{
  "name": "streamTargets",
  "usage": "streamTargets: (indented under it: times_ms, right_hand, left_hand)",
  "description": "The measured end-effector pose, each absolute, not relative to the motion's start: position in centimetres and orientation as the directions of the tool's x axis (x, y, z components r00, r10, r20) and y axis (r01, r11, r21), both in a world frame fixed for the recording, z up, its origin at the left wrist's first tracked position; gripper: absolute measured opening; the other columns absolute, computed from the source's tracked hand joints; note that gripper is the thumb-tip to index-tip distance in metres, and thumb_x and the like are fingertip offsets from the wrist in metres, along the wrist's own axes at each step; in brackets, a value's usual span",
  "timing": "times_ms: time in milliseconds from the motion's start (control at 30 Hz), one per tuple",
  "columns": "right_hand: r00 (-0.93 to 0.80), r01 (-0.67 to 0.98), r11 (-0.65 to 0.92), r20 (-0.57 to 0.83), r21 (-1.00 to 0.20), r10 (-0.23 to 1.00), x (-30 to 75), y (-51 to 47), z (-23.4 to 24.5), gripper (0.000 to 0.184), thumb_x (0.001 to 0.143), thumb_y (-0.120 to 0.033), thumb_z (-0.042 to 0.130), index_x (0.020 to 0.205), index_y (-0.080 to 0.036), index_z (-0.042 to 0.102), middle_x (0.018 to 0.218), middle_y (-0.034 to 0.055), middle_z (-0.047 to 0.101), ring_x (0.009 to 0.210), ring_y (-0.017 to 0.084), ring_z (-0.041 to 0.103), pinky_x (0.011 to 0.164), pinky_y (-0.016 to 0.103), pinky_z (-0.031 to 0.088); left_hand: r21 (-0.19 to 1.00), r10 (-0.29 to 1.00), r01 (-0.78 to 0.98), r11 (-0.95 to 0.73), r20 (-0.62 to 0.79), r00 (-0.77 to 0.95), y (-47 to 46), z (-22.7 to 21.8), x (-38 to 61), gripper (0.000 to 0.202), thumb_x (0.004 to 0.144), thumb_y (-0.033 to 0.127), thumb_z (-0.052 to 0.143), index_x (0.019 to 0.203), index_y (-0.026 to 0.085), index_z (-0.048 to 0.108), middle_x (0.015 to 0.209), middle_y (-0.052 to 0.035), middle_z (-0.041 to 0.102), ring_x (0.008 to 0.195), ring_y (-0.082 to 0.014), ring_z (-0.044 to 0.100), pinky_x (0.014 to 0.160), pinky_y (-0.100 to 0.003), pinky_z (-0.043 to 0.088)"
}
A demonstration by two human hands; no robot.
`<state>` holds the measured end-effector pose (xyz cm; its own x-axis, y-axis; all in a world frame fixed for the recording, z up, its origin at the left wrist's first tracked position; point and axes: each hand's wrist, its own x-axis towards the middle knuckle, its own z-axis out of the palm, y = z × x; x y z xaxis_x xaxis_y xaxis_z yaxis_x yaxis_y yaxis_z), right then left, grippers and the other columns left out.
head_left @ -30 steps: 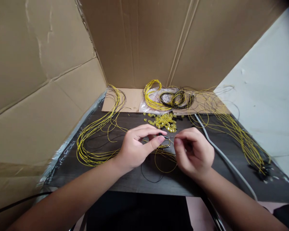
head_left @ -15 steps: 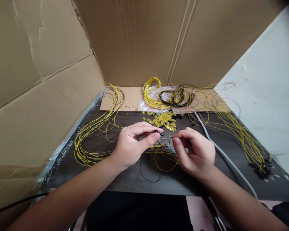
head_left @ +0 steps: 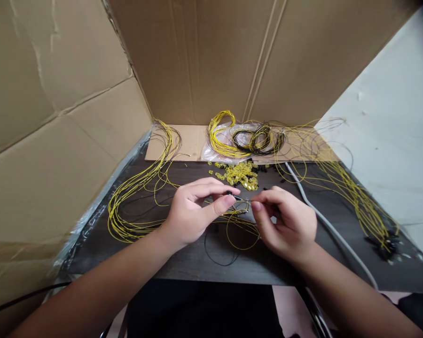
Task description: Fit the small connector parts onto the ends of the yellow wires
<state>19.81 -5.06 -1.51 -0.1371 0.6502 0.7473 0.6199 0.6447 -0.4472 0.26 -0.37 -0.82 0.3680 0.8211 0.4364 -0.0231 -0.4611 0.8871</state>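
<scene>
Between thumb and forefinger, my left hand [head_left: 193, 213] pinches a small black sleeve-like part [head_left: 231, 194], mostly covered by the fingertips. Facing it, my right hand [head_left: 285, 220] pinches a thin wire [head_left: 248, 201] whose tip is at the end of the black part; whether it has entered cannot be made out. Under both hands lie loose yellow and black wires [head_left: 242, 236]. Just beyond them is a pile of small clear-yellow pieces [head_left: 241, 173], with some small black parts [head_left: 262, 169] beside it.
A bundle of yellow wires [head_left: 118, 211] curves along the left. Coils of yellow wire [head_left: 215, 141] and black wire [head_left: 259, 141] rest on a plastic bag at the back. Wires with black ends [head_left: 386, 244] lie right, past a grey cable [head_left: 324, 220]. Cardboard walls [head_left: 215, 61] stand behind and left.
The right hand has moved slightly left, bringing the wire's tip up to the black part. The left hand keeps its pinch almost in place.
</scene>
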Motion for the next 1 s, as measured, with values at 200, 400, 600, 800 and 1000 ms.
streamTargets:
  times_ms: [200,400,600,800,1000]
  right_hand:
    - [-0.148,0.625,0.65,0.752,-0.432,0.642,19.86,-5.08,-1.5,0.016,0.083,-0.005,0.065,0.092,-0.016,0.059,0.068,-0.0049,0.053,0.056,0.004,0.044,0.053,0.018,0.037]
    - [-0.158,0.629,0.659,0.763,-0.412,0.627,19.84,-5.02,-1.5,0.017,0.083,-0.004,0.065,0.093,-0.015,0.059,0.068,-0.0045,0.053,0.056,0.004,0.044,0.053,0.018,0.037]
    - [-0.178,0.643,0.661,0.764,-0.387,0.621,19.92,-4.94,-1.6,0.018,0.082,-0.004,0.066,0.093,-0.015,0.06,0.067,-0.004,0.054,0.056,0.005,0.044,0.053,0.019,0.036]
    - [-0.228,0.677,0.666,0.771,-0.314,0.594,19.95,-4.85,-1.69,0.014,0.083,-0.006,0.066,0.093,-0.015,0.061,0.064,-0.0038,0.054,0.054,0.006,0.044,0.051,0.02,0.035]
    - [-0.288,0.679,0.701,0.8,-0.218,0.527,20.14,-5.04,-1.75,0.016,0.085,-0.007,0.067,0.096,-0.016,0.06,0.072,-0.0022,0.065,0.059,0.007,0.054,0.059,0.02,0.044]
  left_hand:
    - [0.893,0.821,-0.052,-0.447,0.433,0.371,-0.36,-0.85,0.31,0.013,0.086,0.025,0.072,0.096,0.021,0.078,0.089,-0.0041,0.073,0.069,-0.0084,0.064,0.062,-0.022,0.052]
    - [0.874,0.806,-0.022,-0.486,0.458,0.375,-0.34,-0.86,0.38,0.012,0.086,0.024,0.072,0.096,0.02,0.078,0.087,-0.0045,0.073,0.069,-0.0094,0.065,0.062,-0.022,0.053]
    - [0.755,0.718,0.045,-0.654,0.601,0.352,-0.28,-0.65,0.39,0.014,0.082,0.02,0.075,0.095,0.018,0.078,0.084,-0.0059,0.074,0.074,-0.0127,0.067,0.067,-0.024,0.055]
    - [0.722,0.691,0.067,-0.688,0.625,0.364,-0.53,-0.57,0.69,0.014,0.082,0.017,0.075,0.095,0.015,0.078,0.082,-0.0065,0.074,0.071,-0.0119,0.067,0.062,-0.021,0.053]
    - [0.727,0.681,0.038,-0.686,0.622,0.386,-0.52,-0.68,0.72,0.014,0.081,0.017,0.075,0.095,0.014,0.078,0.082,-0.0067,0.074,0.071,-0.012,0.067,0.064,-0.022,0.054]
